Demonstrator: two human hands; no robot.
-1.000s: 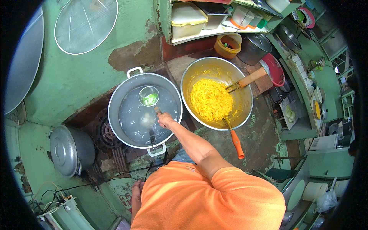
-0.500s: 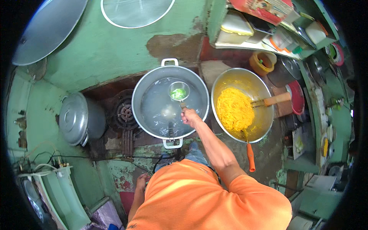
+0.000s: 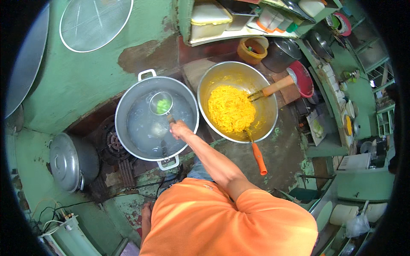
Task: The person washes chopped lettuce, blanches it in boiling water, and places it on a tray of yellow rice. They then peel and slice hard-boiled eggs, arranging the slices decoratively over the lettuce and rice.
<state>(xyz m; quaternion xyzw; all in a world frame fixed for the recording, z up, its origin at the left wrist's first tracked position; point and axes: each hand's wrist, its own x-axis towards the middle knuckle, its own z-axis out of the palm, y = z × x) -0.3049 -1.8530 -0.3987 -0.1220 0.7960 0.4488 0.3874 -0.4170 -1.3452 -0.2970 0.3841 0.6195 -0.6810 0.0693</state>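
Note:
My right hand [image 3: 181,129] is closed round the handle of a small mesh strainer [image 3: 153,109]. The strainer, with bright green pieces [image 3: 163,106] in it, is over a large metal pot [image 3: 121,138] of cloudy, steaming liquid. Whether its mesh touches the liquid I cannot tell. My left hand [image 3: 146,210] hangs low beside my orange shirt, partly hidden, and its fingers are too unclear to read. Right of the pot stands a wide metal bowl [image 3: 268,112] with a heap of yellow shredded-looking food [image 3: 232,109].
A wooden-handled tool [image 3: 278,85] and an orange-handled utensil [image 3: 259,158] rest in the bowl. Left of the pot are a burner [image 3: 112,145] and a lidded pot [image 3: 66,162]. A yellow tub [image 3: 251,50] and a red basin [image 3: 302,79] stand beyond the bowl.
The view has swung to the right, so the pot and bowl appear farther left. My right hand still holds the strainer over the pot, with the green pieces in it.

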